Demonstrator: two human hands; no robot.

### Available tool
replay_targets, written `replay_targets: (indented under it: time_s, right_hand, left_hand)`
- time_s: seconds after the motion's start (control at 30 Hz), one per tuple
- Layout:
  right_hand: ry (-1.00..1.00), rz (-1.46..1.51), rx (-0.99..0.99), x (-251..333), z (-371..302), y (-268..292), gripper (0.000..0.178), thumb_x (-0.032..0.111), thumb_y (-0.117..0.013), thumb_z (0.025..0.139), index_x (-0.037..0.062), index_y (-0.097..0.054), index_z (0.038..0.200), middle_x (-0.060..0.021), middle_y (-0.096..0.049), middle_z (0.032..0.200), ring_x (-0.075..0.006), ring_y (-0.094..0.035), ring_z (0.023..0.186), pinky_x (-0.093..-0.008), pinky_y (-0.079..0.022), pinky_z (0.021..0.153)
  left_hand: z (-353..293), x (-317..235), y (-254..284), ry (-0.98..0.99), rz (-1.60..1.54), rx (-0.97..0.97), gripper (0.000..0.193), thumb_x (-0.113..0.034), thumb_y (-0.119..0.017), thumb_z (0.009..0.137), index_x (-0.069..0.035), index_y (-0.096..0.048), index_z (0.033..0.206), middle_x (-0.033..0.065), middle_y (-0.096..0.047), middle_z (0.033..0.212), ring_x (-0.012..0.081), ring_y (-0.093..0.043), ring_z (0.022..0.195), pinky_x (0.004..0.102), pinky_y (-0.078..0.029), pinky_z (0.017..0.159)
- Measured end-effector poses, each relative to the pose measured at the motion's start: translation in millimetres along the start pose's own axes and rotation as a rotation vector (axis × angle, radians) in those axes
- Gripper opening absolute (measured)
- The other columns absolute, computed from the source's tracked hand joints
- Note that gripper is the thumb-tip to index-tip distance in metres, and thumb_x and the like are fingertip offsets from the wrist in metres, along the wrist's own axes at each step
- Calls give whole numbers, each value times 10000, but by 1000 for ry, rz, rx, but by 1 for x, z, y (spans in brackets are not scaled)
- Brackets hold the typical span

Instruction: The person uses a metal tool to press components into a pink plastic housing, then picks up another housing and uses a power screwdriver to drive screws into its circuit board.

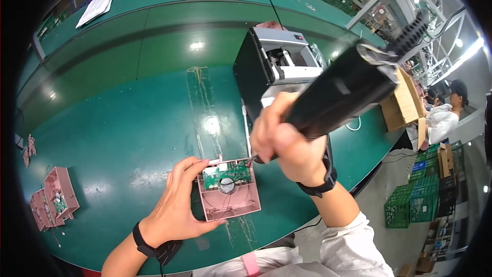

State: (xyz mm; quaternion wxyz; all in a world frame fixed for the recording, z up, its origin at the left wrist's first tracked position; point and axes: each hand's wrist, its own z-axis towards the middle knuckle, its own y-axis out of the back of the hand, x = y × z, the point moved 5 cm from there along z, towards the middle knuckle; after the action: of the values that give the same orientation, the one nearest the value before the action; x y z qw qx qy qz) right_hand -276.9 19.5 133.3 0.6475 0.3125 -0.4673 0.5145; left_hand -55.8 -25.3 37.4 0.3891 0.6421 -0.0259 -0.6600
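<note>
My right hand (289, 143) is wrapped round a black electric screwdriver (343, 90), slightly blurred, its cord rising to the upper right. The tool's thin tip reaches the upper right corner of a pink plastic housing (233, 206); whether it sits on a screw is too small to tell. Inside the housing lie a green circuit board (240, 173), a round silver part (227, 185) and thin dark wires. With thumb and fingers spread round its left side, my left hand (177, 200) grips the housing on the green table (128, 149).
Behind my right hand stands a grey and black machine (274, 64). More pink housings (60, 195) with boards lie at the left. An open cardboard box (402, 105) is at the right, near another person (443, 118). Green crates (410, 202) stand on the floor; papers (97, 6) lie far left.
</note>
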Motion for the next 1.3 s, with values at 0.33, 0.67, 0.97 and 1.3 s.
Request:
replay_targets:
  time_s: [0.33,0.67,0.97,1.3]
  right_hand:
    - [252,-65,-312,59,41,106,455,483,-477,1081,104,-478,831,-21,-466,614,-164,-441,492,-351,-434,556]
    - [48,23,-153,42,25,95,448,488,-481,1078,106,-483,844,0,-443,608,-144,-424,484,-337,-411,534]
    - [84,191,203,49,-7,-39,499,555,-680,962,92,-508,891,-21,-584,651,-154,-570,521,-340,-498,525]
    - [-51,159,255,12,-14,-73,492,471,-800,901,48,-551,868,-53,-594,658,-189,-575,533,-364,-499,539]
  left_hand:
    - [7,-5,1,-51,-41,2,1122,-251,-1006,584,-76,-420,1525,197,-443,1450,405,-446,1368,502,-336,1140]
    - [5,0,1,-32,-65,13,1025,-246,-988,609,-91,-461,1474,170,-452,1462,406,-434,1352,494,-341,1135]
    - [4,-3,2,-86,-1,39,1044,-314,-999,620,-82,-453,1479,149,-457,1489,417,-410,1366,514,-368,1148]
    - [2,-3,2,-69,-43,32,983,-291,-940,695,-78,-444,1515,148,-457,1492,402,-402,1388,496,-351,1138]
